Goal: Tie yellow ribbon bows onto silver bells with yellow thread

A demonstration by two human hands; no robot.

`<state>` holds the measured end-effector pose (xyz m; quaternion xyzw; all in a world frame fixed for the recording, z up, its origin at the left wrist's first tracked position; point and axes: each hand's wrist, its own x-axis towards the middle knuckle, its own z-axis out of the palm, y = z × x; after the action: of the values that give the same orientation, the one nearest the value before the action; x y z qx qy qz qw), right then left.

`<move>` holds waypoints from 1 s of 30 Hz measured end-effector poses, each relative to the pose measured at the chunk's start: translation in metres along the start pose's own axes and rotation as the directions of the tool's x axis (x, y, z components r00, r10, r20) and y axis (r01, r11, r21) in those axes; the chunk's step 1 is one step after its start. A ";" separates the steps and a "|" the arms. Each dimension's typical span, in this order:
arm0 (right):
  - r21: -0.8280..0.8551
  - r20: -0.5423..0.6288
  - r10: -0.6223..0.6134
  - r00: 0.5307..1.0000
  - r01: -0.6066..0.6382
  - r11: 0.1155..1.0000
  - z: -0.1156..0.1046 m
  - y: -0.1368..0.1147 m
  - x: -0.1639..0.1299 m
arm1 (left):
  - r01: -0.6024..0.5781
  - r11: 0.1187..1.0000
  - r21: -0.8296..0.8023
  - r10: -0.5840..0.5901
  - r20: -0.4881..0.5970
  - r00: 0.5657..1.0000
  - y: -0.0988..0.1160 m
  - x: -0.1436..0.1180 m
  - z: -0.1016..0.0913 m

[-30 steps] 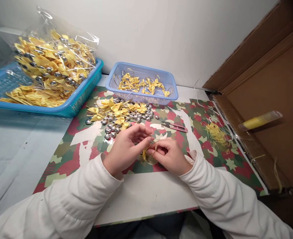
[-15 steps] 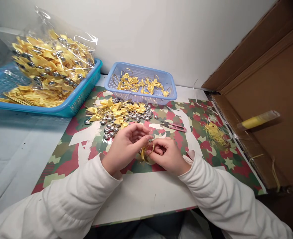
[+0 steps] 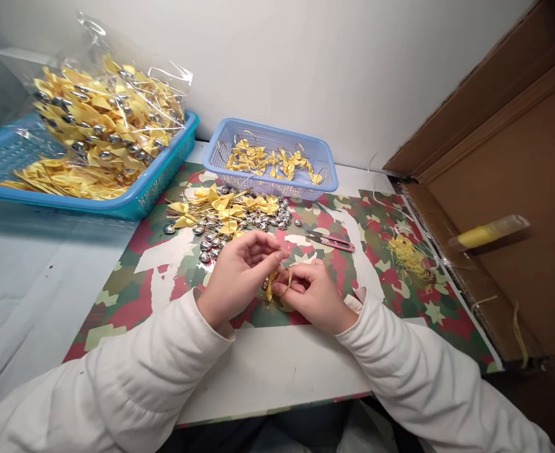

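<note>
We have both hands together over the camouflage mat [image 3: 131, 296], low and central on the desk [image 3: 36, 277]. Our left hand [image 3: 237, 277] has its fingers curled in, thumb and forefinger pinched on the small yellow bow [image 3: 270, 287]. Our right hand [image 3: 315, 294] meets it from the other side, fingers closed on the thin gold loop [image 3: 287, 281] attached to that bow. The piece sits right between the two hands, just above the mat.

Just beyond our left hand lies the pile of silver beads and yellow bows [image 3: 225, 217]. Behind that, the small blue basket [image 3: 325, 179] holds more looped bows. Far left, the big blue basket [image 3: 159, 189] carries a clear bag [image 3: 102, 119] stuffed with bows. Pink snips [image 3: 331, 240] lie just past our right hand, yellow thread scraps [image 3: 407, 255] farther right, near the cardboard box [image 3: 518, 182].
</note>
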<state>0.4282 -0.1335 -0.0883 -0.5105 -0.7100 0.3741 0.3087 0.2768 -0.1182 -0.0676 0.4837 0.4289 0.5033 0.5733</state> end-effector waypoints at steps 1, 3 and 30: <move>-0.019 0.008 0.005 1.000 -0.005 1.000 0.000 0.000 0.000 | 0.001 1.000 -0.009 -0.001 -0.011 1.000 0.000 0.000 0.000; -0.047 0.023 0.016 1.000 -0.015 0.999 0.001 0.001 -0.001 | 0.003 1.000 -0.019 -0.003 -0.027 1.000 0.000 0.000 0.000; -0.194 0.040 -0.035 0.999 0.042 0.980 0.002 0.001 -0.002 | 0.120 0.983 -0.140 -0.117 0.029 0.993 0.009 -0.004 0.005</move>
<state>0.4277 -0.1354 -0.0899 -0.5175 -0.7585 0.3058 0.2516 0.2800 -0.1226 -0.0576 0.4207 0.4143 0.4921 0.6397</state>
